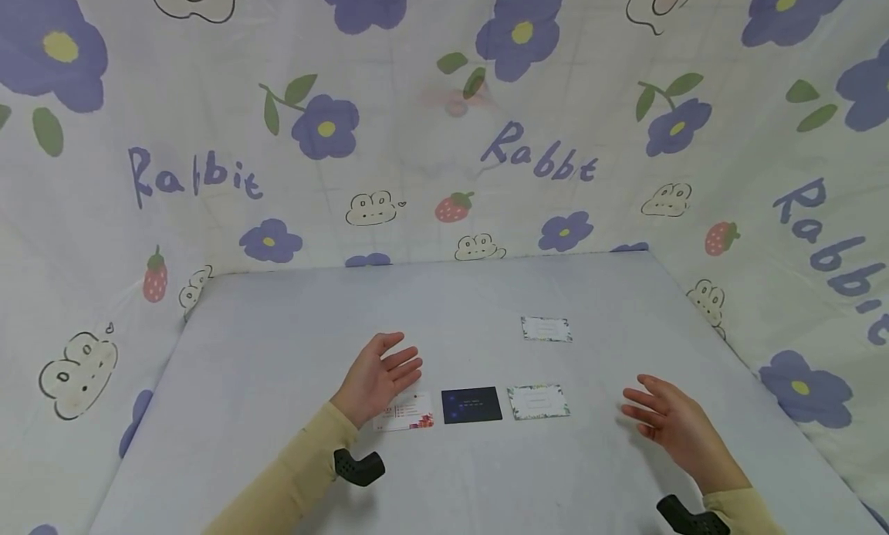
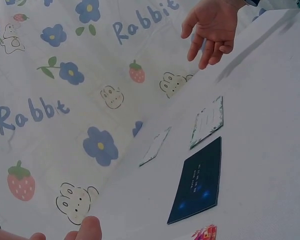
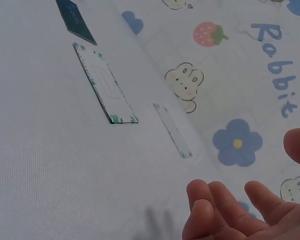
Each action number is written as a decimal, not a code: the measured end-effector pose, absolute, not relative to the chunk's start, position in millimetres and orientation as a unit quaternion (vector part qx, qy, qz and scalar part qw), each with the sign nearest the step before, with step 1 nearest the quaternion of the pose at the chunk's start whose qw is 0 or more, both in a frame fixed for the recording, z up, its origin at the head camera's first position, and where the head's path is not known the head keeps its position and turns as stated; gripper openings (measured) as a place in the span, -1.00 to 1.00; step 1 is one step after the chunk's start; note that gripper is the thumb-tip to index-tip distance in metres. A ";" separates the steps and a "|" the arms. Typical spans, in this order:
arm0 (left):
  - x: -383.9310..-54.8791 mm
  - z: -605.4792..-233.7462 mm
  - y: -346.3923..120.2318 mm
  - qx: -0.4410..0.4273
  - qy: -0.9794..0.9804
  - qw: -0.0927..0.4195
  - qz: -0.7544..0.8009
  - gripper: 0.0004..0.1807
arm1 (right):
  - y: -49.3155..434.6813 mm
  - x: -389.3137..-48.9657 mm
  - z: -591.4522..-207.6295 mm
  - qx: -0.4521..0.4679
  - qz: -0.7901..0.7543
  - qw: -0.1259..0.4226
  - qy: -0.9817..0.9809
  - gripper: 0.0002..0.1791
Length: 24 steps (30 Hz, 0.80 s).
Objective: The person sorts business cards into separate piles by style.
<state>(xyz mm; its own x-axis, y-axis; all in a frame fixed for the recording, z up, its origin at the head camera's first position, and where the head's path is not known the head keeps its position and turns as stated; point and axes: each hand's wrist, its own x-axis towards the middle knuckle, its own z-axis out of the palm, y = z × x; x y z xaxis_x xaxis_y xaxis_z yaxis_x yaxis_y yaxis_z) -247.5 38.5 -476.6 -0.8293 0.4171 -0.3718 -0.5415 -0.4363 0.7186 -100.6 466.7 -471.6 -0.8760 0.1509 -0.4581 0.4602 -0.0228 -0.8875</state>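
My left hand (image 1: 376,377) hovers over the left part of the front row of cards, its fingers loosely spread and holding nothing. It partly hides a white card with red and orange print (image 1: 415,413). To the right of that lies a dark blue card (image 1: 471,405), then a white card with a green leafy border (image 1: 538,402). Farther back is a similar leafy-bordered white card (image 1: 546,329). My right hand (image 1: 667,415) is held above the table, right of the cards, with relaxed fingers and nothing in it. In the right wrist view its fingertips (image 3: 200,217) show at the lower right.
The table (image 1: 312,311) has a pale cloth cover. Behind and at both sides hangs a white curtain (image 1: 410,149) printed with flowers, rabbits and strawberries. A black band piece (image 1: 359,467) sits at my left wrist, and another (image 1: 691,517) at my right.
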 end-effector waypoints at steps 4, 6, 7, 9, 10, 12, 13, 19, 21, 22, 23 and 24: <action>-248.9 -477.8 40.4 -0.071 0.450 0.281 0.845 -0.29 | 467.1 -101.2 -470.5 0.222 -0.678 0.111 0.692 -0.08; -249.5 -478.1 41.4 -0.071 0.449 0.281 0.845 -0.29 | 467.4 -101.4 -469.8 0.222 -0.677 0.111 0.693 -0.08; -250.0 -478.6 41.9 -0.071 0.449 0.282 0.845 -0.29 | 467.6 -101.5 -469.4 0.222 -0.677 0.110 0.693 -0.08; -251.6 -479.3 43.6 -0.065 0.449 0.284 0.845 -0.28 | 467.9 -102.4 -468.4 0.221 -0.677 0.111 0.693 -0.08; -253.1 -479.8 45.1 -0.064 0.448 0.286 0.845 -0.28 | 467.9 -103.6 -468.0 0.221 -0.677 0.110 0.693 -0.08; -257.9 -481.5 50.0 -0.061 0.450 0.289 0.843 -0.27 | 467.8 -107.9 -467.1 0.222 -0.681 0.105 0.690 -0.09; -261.2 -482.8 53.7 -0.061 0.452 0.291 0.841 -0.27 | 467.5 -111.2 -466.9 0.222 -0.683 0.103 0.688 -0.09; -287.2 -491.6 96.1 -0.074 0.489 0.316 0.810 -0.26 | 461.8 -145.9 -469.7 0.232 -0.686 0.092 0.684 -0.11; -295.3 -493.9 116.7 -0.077 0.506 0.330 0.793 -0.25 | 461.0 -161.5 -470.9 0.240 -0.682 0.088 0.685 -0.12; -298.2 -494.1 126.8 -0.076 0.516 0.334 0.785 -0.25 | 460.8 -169.8 -472.0 0.243 -0.682 0.085 0.685 -0.13; -300.8 -494.5 136.4 -0.075 0.523 0.338 0.779 -0.26 | 460.1 -178.3 -473.4 0.245 -0.683 0.082 0.683 -0.13; -303.3 -495.3 145.4 -0.073 0.526 0.341 0.776 -0.26 | 459.1 -186.9 -475.0 0.247 -0.683 0.080 0.683 -0.14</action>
<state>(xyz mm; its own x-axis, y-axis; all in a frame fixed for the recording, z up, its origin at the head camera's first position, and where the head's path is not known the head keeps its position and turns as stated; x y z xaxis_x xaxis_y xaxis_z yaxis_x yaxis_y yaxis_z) -303.3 145.4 -495.3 -0.7567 0.4519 -0.4724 -0.6063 -0.2150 0.7656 -186.9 459.1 -475.0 -0.8657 0.2280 -0.4457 0.4456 -0.0547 -0.8936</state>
